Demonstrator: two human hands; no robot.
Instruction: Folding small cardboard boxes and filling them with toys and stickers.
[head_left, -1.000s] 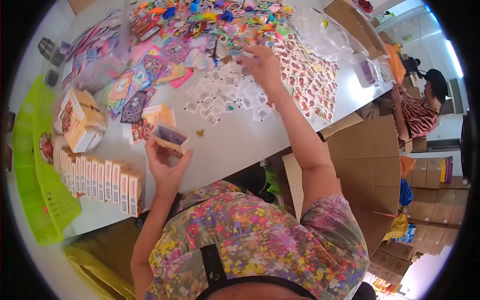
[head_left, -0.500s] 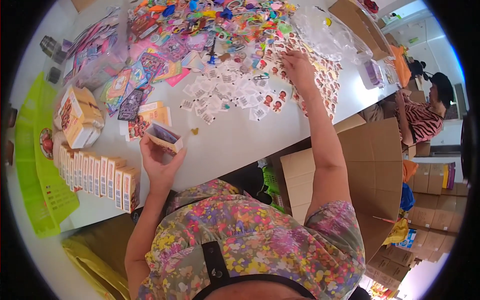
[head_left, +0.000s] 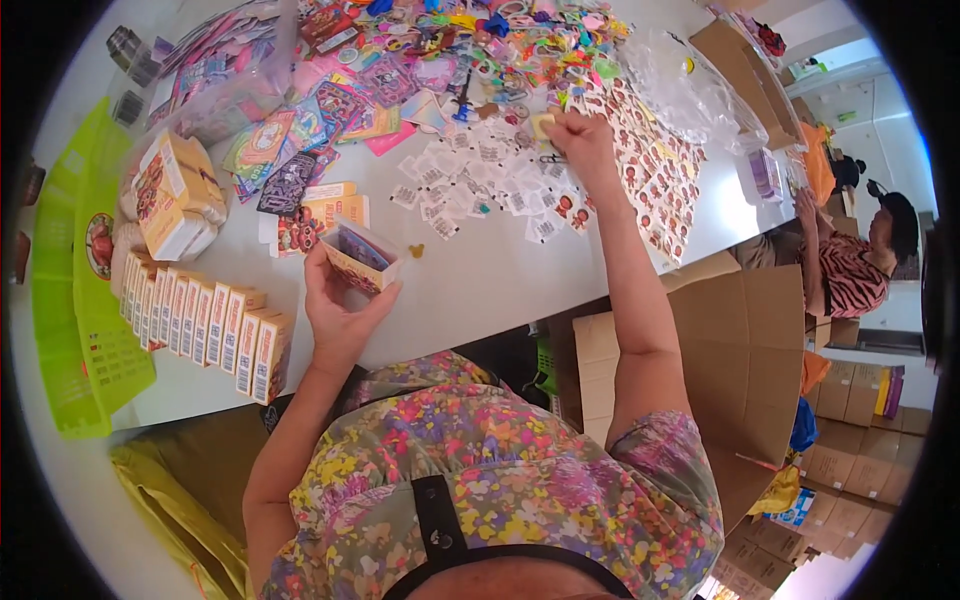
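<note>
My left hand grips a small open-topped carton, yellow and white, tilted toward me. Dark, flat contents stand upright inside it. Over the far middle of the table, my right hand is closed, its fingertips by a small pale yellow piece; what the fingers hold, if anything, I cannot make out. Just below that hand spreads a pile of small white printed packets. Sheets of brown cartoon-figure stickers lie to its right. Flattened yellow cartons rest beyond my left hand.
A row of packed cartons stands at left, near a bundle of cartons and a green bag. Colourful trinkets heap at the back. A tiny yellow piece lies mid-table. At right, a person sits beyond a large cardboard box.
My right hand has drawn left from the sticker sheets toward the white packets, and its fingers have closed. The left hand still holds the carton. The whole view has shifted slightly.
</note>
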